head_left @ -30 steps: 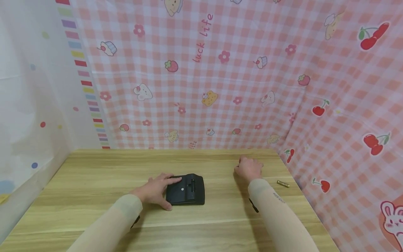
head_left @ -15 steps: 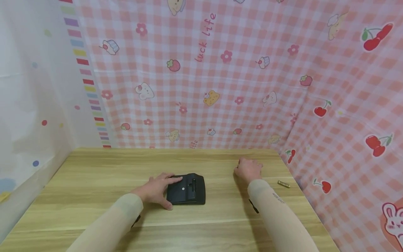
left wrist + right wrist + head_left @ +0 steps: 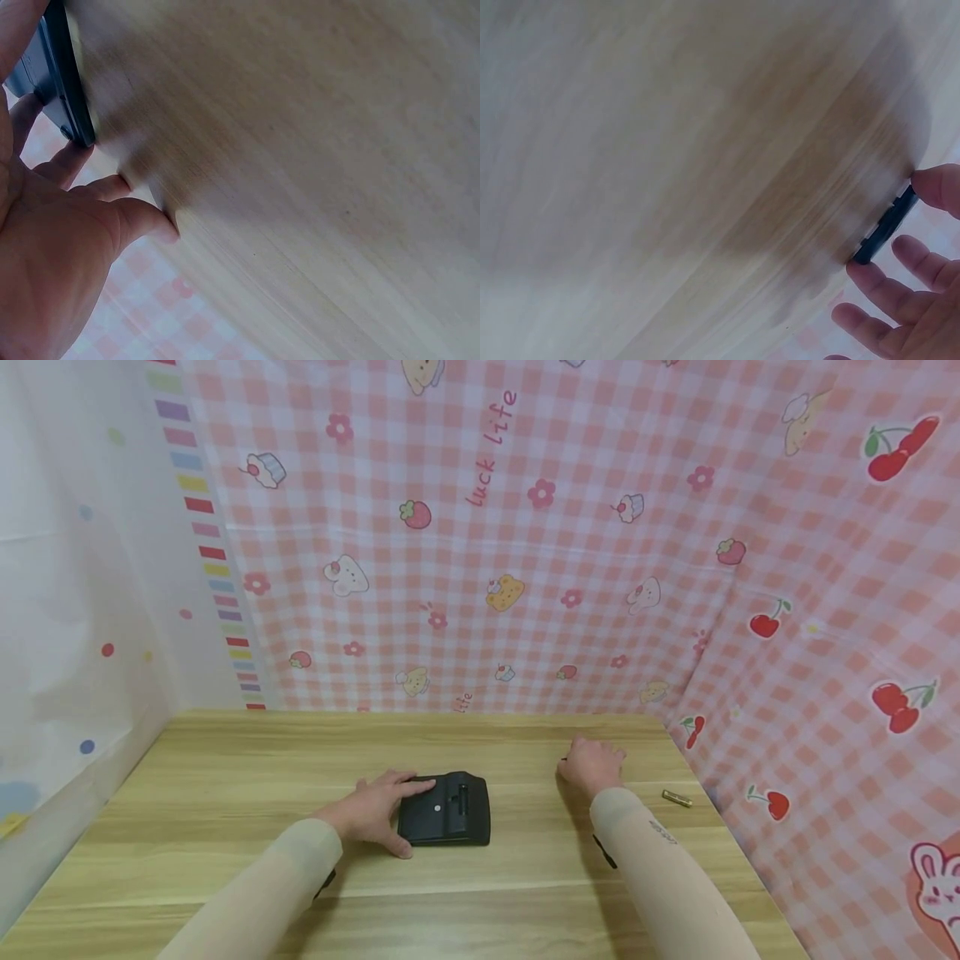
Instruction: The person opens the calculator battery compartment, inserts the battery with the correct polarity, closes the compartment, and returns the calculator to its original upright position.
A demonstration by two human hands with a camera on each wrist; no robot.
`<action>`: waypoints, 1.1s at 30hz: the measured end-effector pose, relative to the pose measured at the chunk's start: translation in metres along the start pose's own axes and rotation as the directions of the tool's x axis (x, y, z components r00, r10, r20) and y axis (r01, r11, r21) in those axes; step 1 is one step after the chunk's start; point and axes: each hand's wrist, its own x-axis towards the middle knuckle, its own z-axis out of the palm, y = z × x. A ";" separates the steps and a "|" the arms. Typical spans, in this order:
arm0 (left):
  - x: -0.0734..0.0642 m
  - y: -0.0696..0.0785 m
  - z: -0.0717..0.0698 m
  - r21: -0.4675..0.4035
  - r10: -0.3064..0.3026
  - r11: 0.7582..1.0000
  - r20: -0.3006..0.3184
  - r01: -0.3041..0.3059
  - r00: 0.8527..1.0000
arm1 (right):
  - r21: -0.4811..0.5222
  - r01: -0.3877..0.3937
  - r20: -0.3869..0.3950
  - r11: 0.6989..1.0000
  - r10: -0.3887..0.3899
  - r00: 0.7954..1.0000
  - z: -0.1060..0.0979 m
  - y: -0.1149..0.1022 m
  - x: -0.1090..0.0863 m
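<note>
A flat black calculator (image 3: 442, 818) lies back side up on the table, a slim battery slot uncovered in its raised part; its keys are hidden underneath. My left hand (image 3: 372, 814) holds its left end, thumb at the near edge and forefinger over the top. In the left wrist view, other fingertips of that hand rest on the wood beside the calculator. Farther right, my right hand (image 3: 594, 764) pinches a small black notched battery cover (image 3: 885, 226) between thumb and finger, down at the table surface. To the right of this hand lies a gold battery (image 3: 677, 798).
The wooden table (image 3: 465, 910) ends at the back against a pink checked cloth (image 3: 450, 560). A similar cloth (image 3: 840, 635) hangs along the right side, close to the battery. On the left hangs a white dotted cloth (image 3: 82, 585).
The view shifts slightly. Both hands, the calculator and the battery stay in place.
</note>
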 end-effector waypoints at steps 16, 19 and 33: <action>0.001 -0.002 0.001 0.008 -0.002 1.000 -0.006 0.002 1.000 | 0.002 -0.012 0.030 1.000 0.012 0.999 -0.001 0.000 0.002; 0.001 -0.002 0.001 0.007 -0.003 1.000 -0.007 0.003 1.000 | -0.006 -0.011 0.037 1.000 0.011 0.999 -0.001 -0.001 0.001; -0.003 0.003 -0.001 0.004 -0.001 1.000 -0.007 0.001 1.000 | 0.004 0.001 0.044 1.000 -0.001 0.999 0.002 0.003 0.002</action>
